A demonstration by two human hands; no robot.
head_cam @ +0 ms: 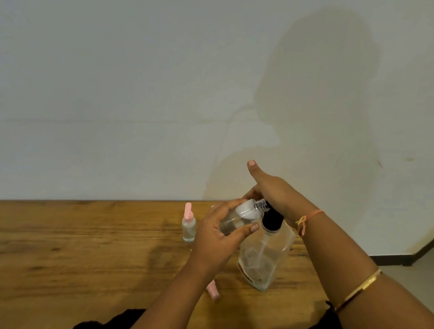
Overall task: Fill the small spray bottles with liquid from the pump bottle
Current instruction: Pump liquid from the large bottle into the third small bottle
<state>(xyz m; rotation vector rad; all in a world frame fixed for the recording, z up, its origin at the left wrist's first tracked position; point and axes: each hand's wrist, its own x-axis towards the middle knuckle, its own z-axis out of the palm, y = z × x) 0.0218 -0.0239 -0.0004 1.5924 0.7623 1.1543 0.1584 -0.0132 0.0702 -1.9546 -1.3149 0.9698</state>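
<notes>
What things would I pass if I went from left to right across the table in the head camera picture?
pink-capped spray bottle → left hand gripping the uncapped small bottle → pump bottle → orange thread bracelet → gold bangle

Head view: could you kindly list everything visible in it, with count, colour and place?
pump bottle: one, clear with black pump, standing on the table, centre-right
open spray bottle: one, clear, uncapped, tilted, neck at the pump
capped spray bottle: one, clear with pink top, upright, left of the hands
pink piece: one, lying on the table by the left forearm
table: one, brown wood
wall: one, pale grey, behind the table
orange thread: one, right wrist
gold bangle: one, right forearm
left hand: holds the open spray bottle
right hand: on the pump head, thumb raised
</notes>
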